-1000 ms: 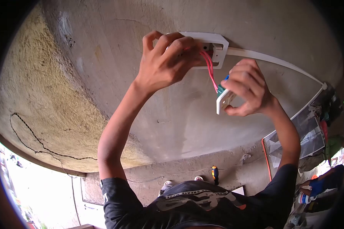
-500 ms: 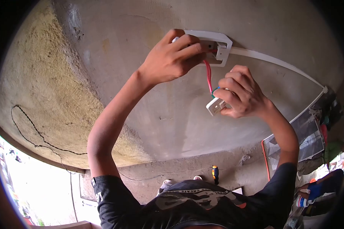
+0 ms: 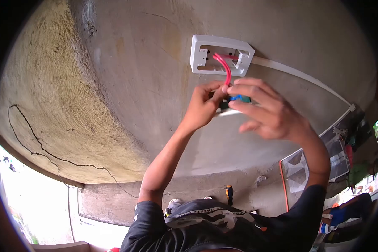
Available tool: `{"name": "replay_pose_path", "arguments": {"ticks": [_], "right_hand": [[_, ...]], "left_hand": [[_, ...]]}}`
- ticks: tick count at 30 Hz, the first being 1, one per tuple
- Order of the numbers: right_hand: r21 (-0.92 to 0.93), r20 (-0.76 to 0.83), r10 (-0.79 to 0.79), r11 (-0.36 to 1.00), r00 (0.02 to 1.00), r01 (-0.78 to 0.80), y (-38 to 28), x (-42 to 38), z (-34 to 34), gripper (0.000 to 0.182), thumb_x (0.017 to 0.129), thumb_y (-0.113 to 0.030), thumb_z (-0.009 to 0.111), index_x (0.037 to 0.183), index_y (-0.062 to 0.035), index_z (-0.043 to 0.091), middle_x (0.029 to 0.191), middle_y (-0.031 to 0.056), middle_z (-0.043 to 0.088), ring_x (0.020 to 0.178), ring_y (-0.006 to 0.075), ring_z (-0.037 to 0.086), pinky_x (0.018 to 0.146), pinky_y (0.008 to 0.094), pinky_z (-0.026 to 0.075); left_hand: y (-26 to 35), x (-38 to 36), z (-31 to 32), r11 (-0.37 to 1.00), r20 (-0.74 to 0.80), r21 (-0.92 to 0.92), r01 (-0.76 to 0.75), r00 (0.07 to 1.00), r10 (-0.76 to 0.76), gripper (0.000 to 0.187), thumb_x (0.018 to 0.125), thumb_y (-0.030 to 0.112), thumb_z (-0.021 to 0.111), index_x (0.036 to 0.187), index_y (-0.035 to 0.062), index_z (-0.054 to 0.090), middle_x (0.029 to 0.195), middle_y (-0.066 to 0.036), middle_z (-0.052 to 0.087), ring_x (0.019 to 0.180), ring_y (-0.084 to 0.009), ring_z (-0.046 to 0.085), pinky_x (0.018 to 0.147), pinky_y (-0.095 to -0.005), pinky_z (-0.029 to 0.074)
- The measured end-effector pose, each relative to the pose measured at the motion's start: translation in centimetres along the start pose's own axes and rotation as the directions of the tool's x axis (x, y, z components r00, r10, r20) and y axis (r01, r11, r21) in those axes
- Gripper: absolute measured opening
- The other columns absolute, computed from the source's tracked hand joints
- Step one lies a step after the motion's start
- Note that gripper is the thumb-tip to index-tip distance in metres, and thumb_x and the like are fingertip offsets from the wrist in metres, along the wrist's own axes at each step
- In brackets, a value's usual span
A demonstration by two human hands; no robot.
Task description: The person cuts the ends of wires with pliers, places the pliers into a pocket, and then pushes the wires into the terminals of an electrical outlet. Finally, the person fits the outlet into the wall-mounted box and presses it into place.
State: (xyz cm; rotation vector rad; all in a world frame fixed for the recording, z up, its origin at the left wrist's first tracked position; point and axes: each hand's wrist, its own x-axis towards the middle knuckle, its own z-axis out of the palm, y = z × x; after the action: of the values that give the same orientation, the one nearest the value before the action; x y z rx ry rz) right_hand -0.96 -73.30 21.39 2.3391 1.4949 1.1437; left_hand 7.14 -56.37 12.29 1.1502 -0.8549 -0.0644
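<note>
My left hand (image 3: 203, 106) is closed, thumb and fingertips pinching the red wire (image 3: 228, 74) just above a small socket module. The white edge of the socket module (image 3: 228, 113) shows between my hands, with blue and green parts behind my fingers. My right hand (image 3: 269, 110), slightly blurred, has its fingers apart and overlaps the module's right side. Whether it touches the module is hard to tell. Above both hands, a white rectangular wall box (image 3: 194, 54) is fixed to the wall, its front uncovered, and the red wire comes out of it.
White cable trunking (image 3: 298, 72) runs right from the box along the wall. On the floor lies a yellow-and-black screwdriver (image 3: 229, 195). A black twisted cable (image 3: 41, 145) hangs at left. At the right are a patterned panel (image 3: 296, 168) and another person's arm (image 3: 344, 210).
My left hand has left the wall box and come down to the red wire. My right hand's fingers have spread from their grip on the socket module, which has shifted left and turned.
</note>
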Motion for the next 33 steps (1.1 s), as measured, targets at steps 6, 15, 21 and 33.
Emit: {"name": "replay_pose_path", "arguments": {"ticks": [6,15,21,33], "right_hand": [[-0.288,0.307,-0.339,0.858,0.889,0.426,2.8,4.8,0.2,0.020,0.071,-0.012,0.063,0.088,-0.0030,0.070,0.106,0.0062,0.067,0.119,0.0308,0.052,0.107,0.0447,0.037],[-0.333,0.419,-0.393,0.773,0.819,0.541,3.5,6.2,1.6,0.013,0.061,-0.014,0.062,0.067,-0.0025,0.064,0.067,0.0036,0.054,0.083,0.0236,0.055,0.096,0.0414,0.041],[-0.301,0.202,-0.395,0.846,0.896,0.441,3.6,5.0,2.8,0.015,0.065,-0.012,0.065,0.074,-0.0010,0.065,0.064,0.0029,0.049,0.064,0.0174,0.052,0.081,0.0349,0.039],[-0.115,0.046,-0.385,0.915,0.922,0.387,4.5,6.2,3.7,0.018,0.066,-0.014,0.069,0.078,-0.0015,0.065,0.076,0.0058,0.058,0.076,0.0212,0.058,0.078,0.0396,0.046]], "left_hand": [[0.0,-1.5,-1.2,0.983,0.058,0.089,0.162,0.984,-0.167,0.028,0.099,0.024,0.056,0.106,-0.0011,0.067,0.092,-0.001,0.063,0.077,-0.0060,0.052,0.066,-0.0242,0.044],[-2.2,-2.6,-0.6,0.960,-0.105,-0.226,0.166,0.976,-0.193,0.025,0.093,0.011,0.055,0.111,-0.0050,0.060,0.094,-0.005,0.064,0.087,-0.0102,0.058,0.080,-0.0262,0.047],[-1.1,-5.0,1.2,0.982,-0.260,-0.176,0.062,0.959,-0.107,0.029,0.090,0.007,0.055,0.115,-0.0061,0.057,0.098,-0.007,0.066,0.092,-0.0099,0.058,0.083,-0.0256,0.047],[-1.7,-5.5,0.0,0.965,-0.240,-0.259,0.047,0.964,-0.111,0.027,0.100,0.020,0.049,0.117,0.0004,0.055,0.101,-0.005,0.064,0.093,-0.0100,0.057,0.084,-0.0261,0.045]]}}
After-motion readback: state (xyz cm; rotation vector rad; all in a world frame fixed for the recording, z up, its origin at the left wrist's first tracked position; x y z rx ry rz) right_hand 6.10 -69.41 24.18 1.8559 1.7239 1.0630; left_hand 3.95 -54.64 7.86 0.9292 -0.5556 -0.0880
